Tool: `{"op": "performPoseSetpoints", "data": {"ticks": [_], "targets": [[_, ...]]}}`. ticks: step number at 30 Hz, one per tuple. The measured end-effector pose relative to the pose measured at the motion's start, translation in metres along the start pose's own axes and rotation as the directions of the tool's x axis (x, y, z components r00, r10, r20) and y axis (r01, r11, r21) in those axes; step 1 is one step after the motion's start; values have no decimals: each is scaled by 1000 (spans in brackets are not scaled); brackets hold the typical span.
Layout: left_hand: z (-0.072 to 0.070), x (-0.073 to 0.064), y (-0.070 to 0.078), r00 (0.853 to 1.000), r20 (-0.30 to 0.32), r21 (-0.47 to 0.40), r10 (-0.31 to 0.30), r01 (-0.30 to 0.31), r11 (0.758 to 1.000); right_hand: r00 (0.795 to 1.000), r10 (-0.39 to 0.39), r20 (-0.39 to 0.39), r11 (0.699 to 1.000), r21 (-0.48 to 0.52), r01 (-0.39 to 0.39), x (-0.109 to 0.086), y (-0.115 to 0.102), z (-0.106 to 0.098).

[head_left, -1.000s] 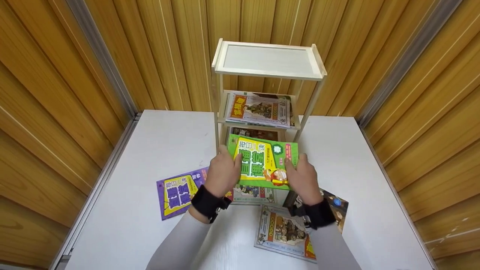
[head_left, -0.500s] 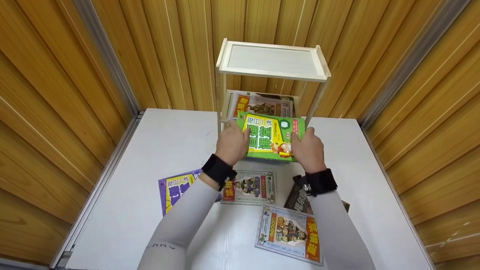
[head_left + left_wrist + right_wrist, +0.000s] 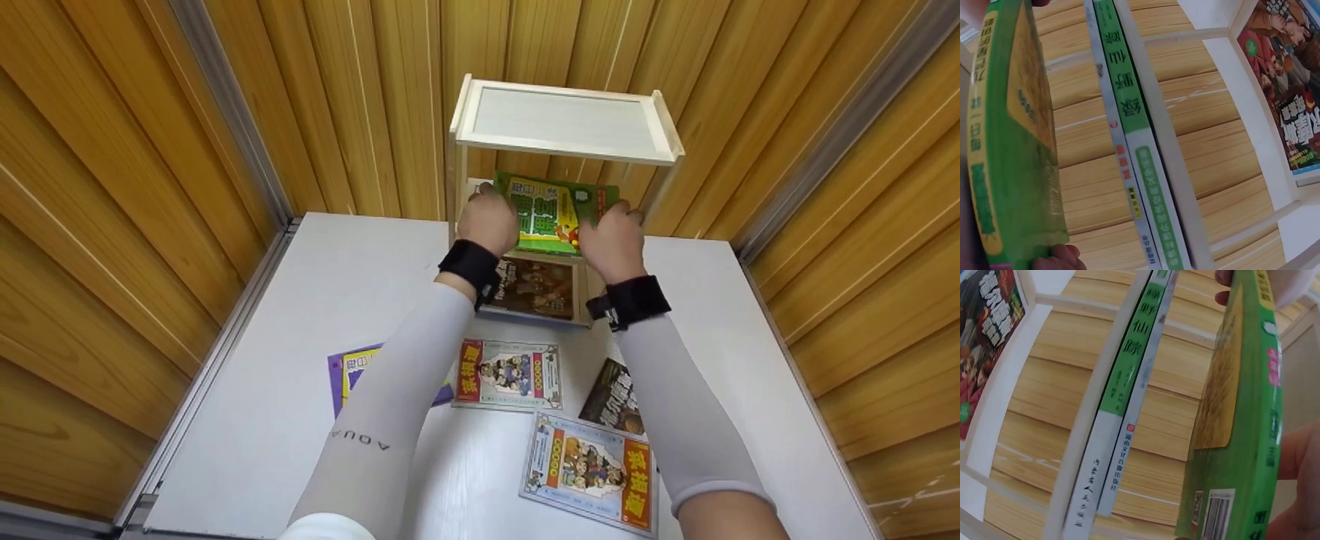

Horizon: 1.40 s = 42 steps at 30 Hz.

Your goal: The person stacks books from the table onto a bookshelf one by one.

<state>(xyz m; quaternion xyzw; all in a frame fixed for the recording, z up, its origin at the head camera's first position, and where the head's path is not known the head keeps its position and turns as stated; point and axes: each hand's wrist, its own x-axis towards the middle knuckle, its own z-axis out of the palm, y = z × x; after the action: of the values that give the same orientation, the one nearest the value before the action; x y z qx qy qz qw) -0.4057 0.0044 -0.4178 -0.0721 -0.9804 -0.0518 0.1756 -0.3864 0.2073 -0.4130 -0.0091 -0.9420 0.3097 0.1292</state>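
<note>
Left grip (image 3: 487, 221) and right grip (image 3: 616, 238) pinch the green book (image 3: 536, 217) by opposite ends; beneath them, 2 stacked books (image 3: 1143, 146) lie on the shelf (image 3: 1175, 169). Shelving seems in hand; next likely calls for lowering it level, then releasing.

both arms (image 3: 401, 394) fwd, fingers (image 3: 1065, 259) bent

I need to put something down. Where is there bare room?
Bare: the rack's top board, between its side rails; the table left of the rack, behind the purple book; and right of it, beyond the right sleeve. Crowded: the table before the rack, strewn with books, and the stacked shelf behind the held green book.
</note>
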Motion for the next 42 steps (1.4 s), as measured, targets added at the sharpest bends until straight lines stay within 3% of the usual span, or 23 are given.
{"op": "performPoseSetpoints", "data": {"ticks": [2,4,6,9,13,16,21,32,38,42], "targets": [[-1,7,-1,996,60,82,60,-64,995,1000,-18,3,999,-32,18,4,-2,0],[-1,12,-2,992,118,54,53,-60,997,999,-45,2,997,-69,45,6,-4,2],[0,16,-2,989,138,52,47,-55,997,997,-78,-20,991,-110,75,8,-3,5],[1,19,0,995,86,-28,-50,53,998,989,-133,-66,982,-147,122,9,0,9],[0,18,6,983,4,-92,-185,185,978,980,-180,-90,975,-147,166,4,3,12],[0,14,9,980,-16,-119,-199,196,973,980,-181,-82,977,-133,170,-4,5,12],[-1,7,10,984,-55,-131,-167,158,979,981,-179,-73,978,-121,169,-14,4,10],[5,-17,10,986,-119,-26,-113,111,993,995,-67,-70,992,-111,59,-37,17,1],[14,-44,12,983,-147,0,-108,109,994,987,-88,-133,985,-157,67,-60,31,3],[15,-65,10,979,-163,-36,-121,117,992,984,-83,-155,987,-150,60,-77,43,3]]}}
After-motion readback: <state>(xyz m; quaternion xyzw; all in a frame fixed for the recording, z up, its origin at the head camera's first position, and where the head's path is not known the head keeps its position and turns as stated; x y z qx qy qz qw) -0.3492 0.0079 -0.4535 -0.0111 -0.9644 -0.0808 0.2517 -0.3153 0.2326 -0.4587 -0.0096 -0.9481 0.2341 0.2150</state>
